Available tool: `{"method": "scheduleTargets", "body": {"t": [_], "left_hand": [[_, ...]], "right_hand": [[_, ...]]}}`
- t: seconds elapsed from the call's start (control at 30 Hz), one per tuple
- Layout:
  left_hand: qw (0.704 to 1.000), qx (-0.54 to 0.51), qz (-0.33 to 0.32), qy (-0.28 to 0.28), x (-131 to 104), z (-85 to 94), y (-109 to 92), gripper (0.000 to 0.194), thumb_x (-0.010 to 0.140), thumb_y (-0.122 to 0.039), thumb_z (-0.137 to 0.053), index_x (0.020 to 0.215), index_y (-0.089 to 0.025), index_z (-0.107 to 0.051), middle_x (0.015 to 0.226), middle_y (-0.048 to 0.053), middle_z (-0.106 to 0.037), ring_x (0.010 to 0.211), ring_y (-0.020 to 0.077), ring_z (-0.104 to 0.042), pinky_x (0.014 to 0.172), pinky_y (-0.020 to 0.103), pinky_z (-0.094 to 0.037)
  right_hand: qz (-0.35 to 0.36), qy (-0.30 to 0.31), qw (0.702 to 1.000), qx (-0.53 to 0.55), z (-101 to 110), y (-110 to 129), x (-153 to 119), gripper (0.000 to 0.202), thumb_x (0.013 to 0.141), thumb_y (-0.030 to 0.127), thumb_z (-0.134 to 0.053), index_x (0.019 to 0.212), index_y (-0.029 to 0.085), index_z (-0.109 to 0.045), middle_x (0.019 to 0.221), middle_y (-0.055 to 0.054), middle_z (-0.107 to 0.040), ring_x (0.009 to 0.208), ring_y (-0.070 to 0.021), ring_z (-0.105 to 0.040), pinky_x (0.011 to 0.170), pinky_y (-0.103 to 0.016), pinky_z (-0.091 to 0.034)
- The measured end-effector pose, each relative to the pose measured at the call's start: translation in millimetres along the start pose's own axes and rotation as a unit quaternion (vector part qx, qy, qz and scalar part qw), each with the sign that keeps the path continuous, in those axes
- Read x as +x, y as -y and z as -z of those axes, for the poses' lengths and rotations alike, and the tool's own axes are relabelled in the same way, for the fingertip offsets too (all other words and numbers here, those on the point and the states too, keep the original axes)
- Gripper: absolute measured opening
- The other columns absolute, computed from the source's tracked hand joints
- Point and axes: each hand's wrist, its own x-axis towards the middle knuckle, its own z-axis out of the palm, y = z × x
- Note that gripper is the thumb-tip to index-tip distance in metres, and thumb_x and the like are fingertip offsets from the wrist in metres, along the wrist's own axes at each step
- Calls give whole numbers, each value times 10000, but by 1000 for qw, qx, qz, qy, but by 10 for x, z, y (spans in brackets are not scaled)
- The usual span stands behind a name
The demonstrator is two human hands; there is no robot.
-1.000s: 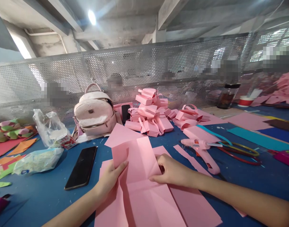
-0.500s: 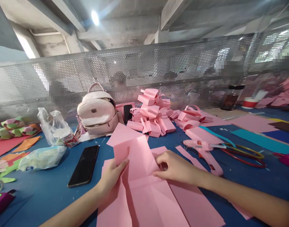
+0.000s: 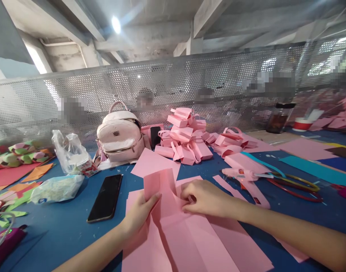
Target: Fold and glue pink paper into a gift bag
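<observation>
A creased sheet of pink paper (image 3: 178, 230) stands partly folded up between my hands, its upper end raised. My left hand (image 3: 141, 211) grips its left edge, thumb on the front face. On the right side, my right hand (image 3: 197, 198) has its fingers curled and pinched on the paper's edge. More flat pink sheets (image 3: 241, 241) lie beneath on the blue table (image 3: 62, 230). Beyond my right hand a pink glue gun (image 3: 251, 183) rests on its side. Folded pink paper pieces (image 3: 186, 138) are heaped farther back.
A black phone (image 3: 105, 198) lies left of my left hand. Behind it are a pale backpack (image 3: 120, 138) and plastic bags (image 3: 58, 189). Coiled cords (image 3: 297, 185) and a blue-green strip (image 3: 314, 170) lie right. A lidded jar (image 3: 279, 119) stands near the mesh partition (image 3: 173, 83).
The upper part of the held sheet is narrower and bent in more on the right. My right hand's fingers have curled in over its edge. The whole view has shifted slightly.
</observation>
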Motion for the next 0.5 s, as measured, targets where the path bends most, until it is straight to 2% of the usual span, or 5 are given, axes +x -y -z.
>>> {"method": "scheduleTargets", "body": {"t": [0.23,0.33,0.5], "left_hand": [[1000,3,-6,26,-12,28,16,392,841,-425,-737,1108,-138,-739,1016,119,-774,983,321,-715,851,394,-566],[1000,1,-7,29,-16,13,-10,403,828,-440,-745,1100,-144,-743,1028,116,-774,999,329,-710,848,390,-567],[1000,10,-12,27,-21,3,-25,406,828,-440,-742,1113,-150,-736,1062,117,-768,1035,329,-700,863,380,-564]], "right_hand": [[-2,19,997,-70,-5,93,80,402,675,190,-664,535,175,-288,600,57,-435,541,-89,-385,515,-254,-214],[0,25,995,-98,2,127,109,430,684,209,-683,515,176,-288,609,42,-484,553,-99,-418,517,-265,-210],[7,45,987,-154,22,192,152,293,725,205,-666,510,175,-469,634,4,-593,593,-135,-522,520,-285,-188]]}}
